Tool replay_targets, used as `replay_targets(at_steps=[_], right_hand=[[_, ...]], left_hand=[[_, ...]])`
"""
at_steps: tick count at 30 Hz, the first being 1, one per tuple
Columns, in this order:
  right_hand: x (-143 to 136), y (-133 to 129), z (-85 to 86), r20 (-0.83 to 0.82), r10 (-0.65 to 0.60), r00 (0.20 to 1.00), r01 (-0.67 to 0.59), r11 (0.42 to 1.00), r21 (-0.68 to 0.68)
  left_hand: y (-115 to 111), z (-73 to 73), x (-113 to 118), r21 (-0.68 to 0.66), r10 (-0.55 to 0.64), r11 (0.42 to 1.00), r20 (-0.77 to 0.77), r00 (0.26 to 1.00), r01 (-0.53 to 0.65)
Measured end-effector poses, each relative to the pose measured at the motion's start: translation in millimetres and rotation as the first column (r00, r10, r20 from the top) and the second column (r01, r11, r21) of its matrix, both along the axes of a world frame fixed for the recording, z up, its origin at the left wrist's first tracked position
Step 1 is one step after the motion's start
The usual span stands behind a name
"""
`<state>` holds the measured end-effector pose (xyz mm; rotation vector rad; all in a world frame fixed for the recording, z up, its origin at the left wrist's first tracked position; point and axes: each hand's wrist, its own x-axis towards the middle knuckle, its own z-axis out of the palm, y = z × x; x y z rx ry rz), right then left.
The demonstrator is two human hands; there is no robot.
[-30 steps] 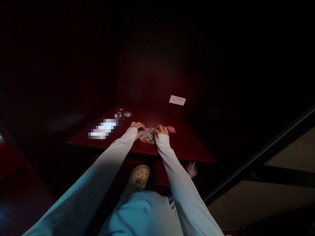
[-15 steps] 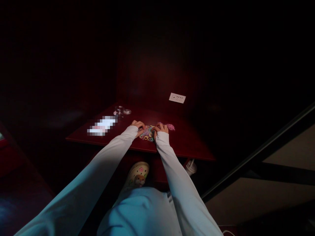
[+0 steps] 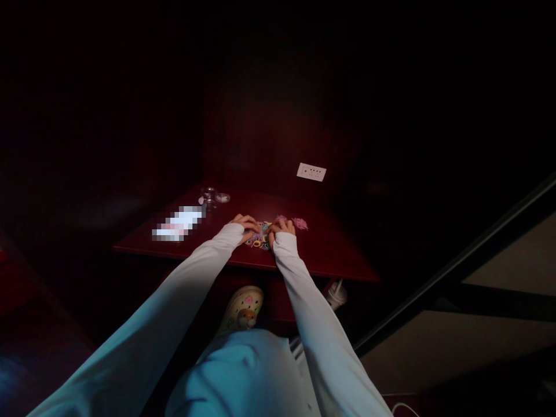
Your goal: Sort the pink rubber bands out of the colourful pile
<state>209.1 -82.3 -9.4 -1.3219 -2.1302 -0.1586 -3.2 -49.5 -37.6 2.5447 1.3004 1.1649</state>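
Note:
A pile of small colourful rings (image 3: 259, 241) lies on the dark red table (image 3: 217, 250). My left hand (image 3: 246, 225) is at the pile's left side, its fingers bent over the rings. My right hand (image 3: 282, 227) is at the right side, fingers curled towards the pile. The fingertips of both hands are too small and dark to tell whether they pinch anything. Just beyond my right hand lies a small pink heap (image 3: 300, 223), with more pink bits beside it.
A clear jar (image 3: 209, 194) and a small round clear item (image 3: 223, 198) stand at the table's back left. Nearer is a blurred-out bright rectangle (image 3: 179, 223). A white socket plate (image 3: 311, 172) is on the back wall. Below the table are a lidded cup (image 3: 336, 295) and a shoe (image 3: 244, 307).
My left hand's fingers have shifted slightly right over the rings, closer to my right hand. The whole view has moved a little.

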Motion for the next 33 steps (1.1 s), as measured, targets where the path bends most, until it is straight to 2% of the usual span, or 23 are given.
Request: replay_targets(at_steps=[6, 11, 15, 19, 25, 27, 33], right_hand=[[-1.2, -5.7, 4.7, 0.014, 0.076, 0.997, -0.075, 0.997, -0.019], [-1.2, -6.4, 5.6, 0.008, 0.03, 1.0, -0.03, 0.998, -0.054], [-1.1, -6.0, 4.1, 0.018, 0.061, 0.998, -0.06, 0.996, -0.071], [-0.5, -2.3, 1.4, 0.033, 0.013, 0.999, -0.012, 0.999, -0.049], [0.7, -1.7, 2.2, 0.009, -0.014, 1.0, 0.014, 1.0, -0.026], [0.7, -3.8, 4.1, 0.002, 0.0, 1.0, 0.0, 1.0, -0.026], [0.9, -7.3, 7.3, -0.027, 0.031, 0.999, -0.032, 0.998, -0.045]], left_hand=[[2.0, -2.9, 1.4, 0.002, 0.036, 0.999, 0.027, 0.999, -0.036], [3.1, -4.3, 2.9, 0.014, 0.064, 0.998, 0.054, 0.996, -0.065], [2.6, -4.5, 2.4, 0.008, 0.054, 0.998, 0.05, 0.997, -0.055], [4.7, -4.9, 2.9, -0.007, 0.076, 0.997, 0.065, 0.995, -0.076], [7.7, 1.3, 3.0, -0.05, 0.135, 0.991, 0.202, 0.97, -0.128], [6.6, 3.1, 2.5, -0.055, 0.123, 0.992, 0.222, 0.967, -0.113], [3.9, -4.0, 6.0, -0.023, 0.073, 0.997, 0.143, 0.987, -0.071]])
